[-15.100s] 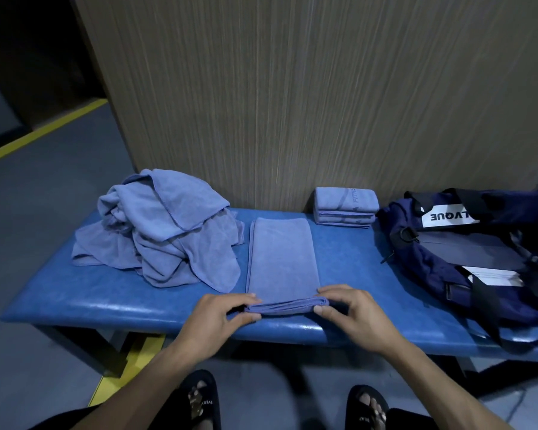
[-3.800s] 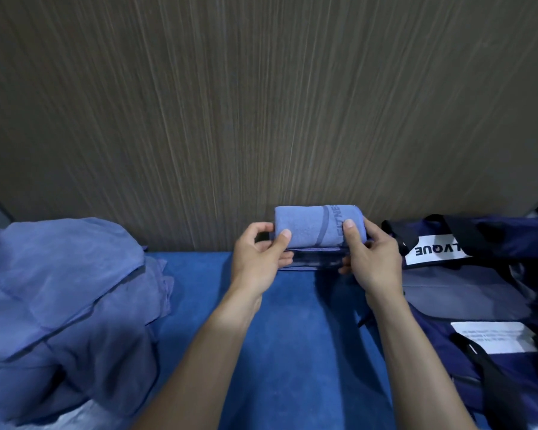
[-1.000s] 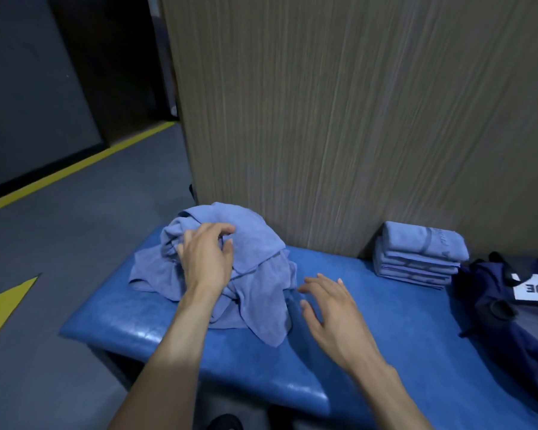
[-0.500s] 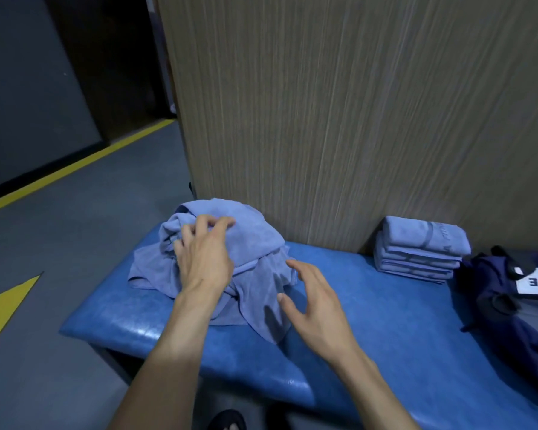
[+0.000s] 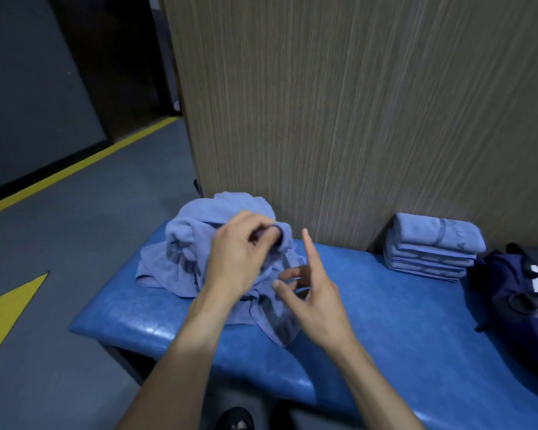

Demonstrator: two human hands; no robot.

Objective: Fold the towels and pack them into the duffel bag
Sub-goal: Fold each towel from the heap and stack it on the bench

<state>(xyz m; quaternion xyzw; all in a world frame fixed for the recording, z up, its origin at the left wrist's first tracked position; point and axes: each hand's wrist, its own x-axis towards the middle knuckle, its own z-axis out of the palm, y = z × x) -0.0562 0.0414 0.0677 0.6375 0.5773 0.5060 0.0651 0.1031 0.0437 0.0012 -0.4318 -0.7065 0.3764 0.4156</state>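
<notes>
Towels (image 5: 180, 243) heaped loose at the left end of the table (image 5: 385, 305), hard against the wood wall (image 5: 354, 119). Left hand (image 5: 239, 259) on top of the heap, grip pinching a fold near the crest. Right hand (image 5: 311, 293) just right of the heap, fingers spread and loose, grasping nothing, nearer the hanging lower edge. No clear long axis in that crumple. Folded stack (image 5: 432, 246) well right of the heap; duffel bag (image 5: 516, 293) beyond it. Nothing between.
</notes>
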